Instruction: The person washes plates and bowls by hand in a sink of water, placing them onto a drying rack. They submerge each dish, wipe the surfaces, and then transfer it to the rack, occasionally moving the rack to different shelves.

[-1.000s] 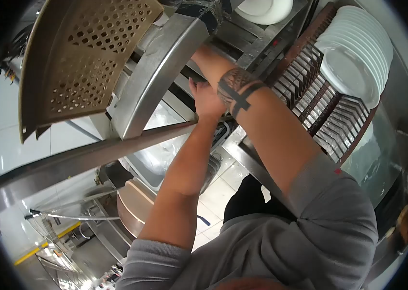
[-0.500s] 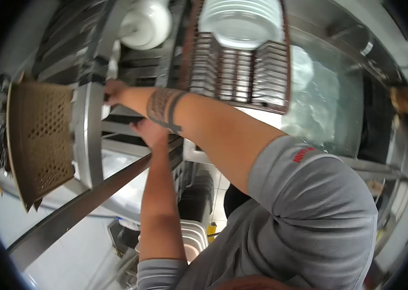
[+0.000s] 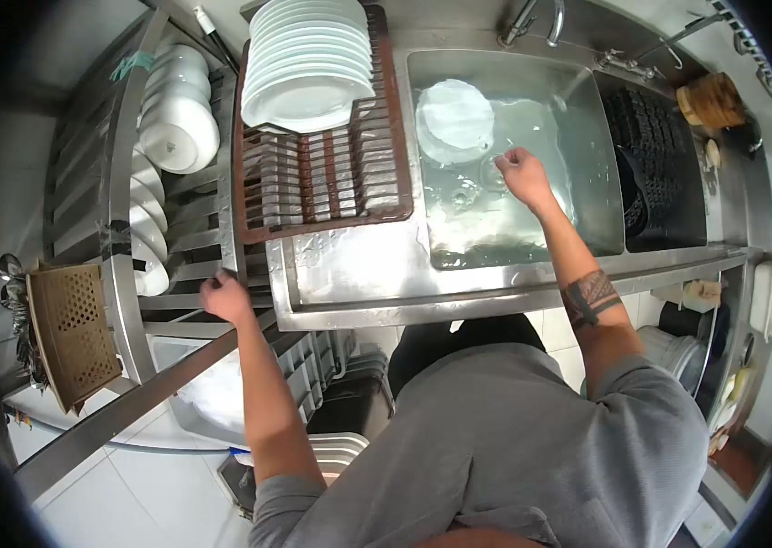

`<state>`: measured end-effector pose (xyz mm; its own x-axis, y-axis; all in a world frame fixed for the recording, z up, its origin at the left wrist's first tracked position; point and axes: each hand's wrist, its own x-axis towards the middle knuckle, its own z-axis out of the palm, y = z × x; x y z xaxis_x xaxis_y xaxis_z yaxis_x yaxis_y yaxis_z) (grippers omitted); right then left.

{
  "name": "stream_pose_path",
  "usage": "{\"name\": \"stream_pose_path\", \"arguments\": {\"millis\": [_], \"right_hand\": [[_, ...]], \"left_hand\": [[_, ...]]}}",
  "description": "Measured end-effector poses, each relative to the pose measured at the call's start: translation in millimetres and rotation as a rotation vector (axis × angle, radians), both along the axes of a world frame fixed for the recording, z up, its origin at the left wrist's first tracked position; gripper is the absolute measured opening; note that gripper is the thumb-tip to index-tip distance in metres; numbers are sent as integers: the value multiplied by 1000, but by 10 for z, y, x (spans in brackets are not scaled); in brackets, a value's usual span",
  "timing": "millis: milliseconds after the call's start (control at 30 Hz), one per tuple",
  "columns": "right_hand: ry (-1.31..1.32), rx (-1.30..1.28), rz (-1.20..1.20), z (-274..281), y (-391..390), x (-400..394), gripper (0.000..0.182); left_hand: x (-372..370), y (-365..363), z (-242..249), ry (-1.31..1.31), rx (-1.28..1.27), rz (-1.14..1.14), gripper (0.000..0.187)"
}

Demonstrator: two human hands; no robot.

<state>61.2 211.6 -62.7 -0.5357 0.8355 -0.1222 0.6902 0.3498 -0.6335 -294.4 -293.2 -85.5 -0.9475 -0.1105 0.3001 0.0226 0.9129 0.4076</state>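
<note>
My left hand (image 3: 224,295) is loosely curled beside the slatted metal rack (image 3: 199,241), near its front edge, with nothing visible in it. White plates (image 3: 150,239) stand on edge between the bars a little farther left. Over the water-filled sink (image 3: 541,239), my right hand (image 3: 525,175) hangs with its fingers bent in, and nothing shows in them. Just left of those fingers, a white plate (image 3: 456,117) lies in the water. A brown dish rack (image 3: 322,173) stands between my hands, with a row of white plates (image 3: 306,91) upright in its far part.
White bowls (image 3: 178,132) lean together on the metal rack. A tan perforated basket (image 3: 75,329) hangs at the far left, with cutlery beside it. A faucet (image 3: 518,23) rises behind the sink. Black mesh items (image 3: 646,146) fill the right basin. A metal rail (image 3: 130,402) crosses low left.
My right hand has left the metal rack and swung right, over the sink. My left hand stays by the rack, drawn slightly away. The view has shifted right and now takes in the whole sink.
</note>
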Motion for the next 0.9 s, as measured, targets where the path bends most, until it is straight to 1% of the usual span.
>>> {"name": "stream_pose_path", "arguments": {"millis": [33, 67, 100, 133, 167, 200, 233, 300, 333, 367, 433, 467, 500, 533, 633, 667, 700, 733, 767, 800, 833, 867, 900], "right_hand": [[-31, -49, -42, -262, 170, 77, 46], [-60, -98, -82, -556, 340, 91, 50], [-56, -106, -74, -947, 520, 46, 50], [70, -295, -135, -1375, 702, -33, 44], [193, -487, -194, -1638, 838, -99, 38], [320, -645, -228, -1483, 823, -246, 33], [318, -657, -211, -1479, 900, -414, 33], [134, -856, -447, -1602, 1095, -657, 33], [227, -868, -436, -1861, 1164, -750, 34], [368, -893, -418, -2155, 1244, -824, 34], [601, -963, -401, -2619, 1368, -962, 35], [654, -954, -367, -2772, 1387, -985, 36], [640, -963, -361, -2818, 1340, -929, 36], [540, -209, 30, -2860, 1345, -912, 35], [663, -356, 195, -3393, 1465, -971, 37], [506, -114, 301, -3383, 1478, -871, 36], [342, 131, 400, -3380, 1524, -782, 34], [569, -287, 287, -3397, 1549, -882, 33], [821, -667, 96, -3417, 1576, -981, 32], [828, -928, -130, -2914, 1550, -996, 33], [819, -1183, -371, -2638, 1537, -965, 33], [816, -1180, -376, -2762, 1578, -870, 33], [679, -784, -48, -3020, 1659, -718, 40]], "left_hand": [[178, 173, 202, 2, -7, 5, 23], [489, 486, 554, 236, 117, -107, 24], [794, 803, 888, 469, 239, -221, 27], [1067, 1056, 1169, 467, 220, -364, 28], [1335, 1281, 1377, 461, 198, -503, 29], [1561, 1493, 1462, 446, 248, -644, 29], [1760, 1711, 1520, 431, 301, -783, 28], [2098, 2140, 1731, 291, 142, -1099, 32], [2224, 2372, 1680, 196, 195, -1184, 34], [2339, 2599, 1588, 95, 251, -1263, 35], [2524, 3076, 1267, -112, 291, -1292, 34], [2603, 3278, 1061, -205, 317, -1263, 34], [2678, 3441, 834, -297, 343, -1233, 34], [2735, 3574, 629, -350, 304, -1209, 35], [2787, 3895, -11, -433, 254, -1105, 42], [2761, 3958, -210, -435, 260, -1100, 42], [2736, 4039, -402, -546, 251, -1033, 44], [2692, 4145, -557, -652, 243, -967, 46], [2632, 4227, -661, -651, 250, -967, 46], [2570, 4286, -751, -761, 321, -869, 46], [2516, 4354, -878, -871, 388, -769, 46], [2430, 4462, -1121, -876, 389, -771, 46], [2327, 4581, -1475, -880, 350, -680, 46]]}}
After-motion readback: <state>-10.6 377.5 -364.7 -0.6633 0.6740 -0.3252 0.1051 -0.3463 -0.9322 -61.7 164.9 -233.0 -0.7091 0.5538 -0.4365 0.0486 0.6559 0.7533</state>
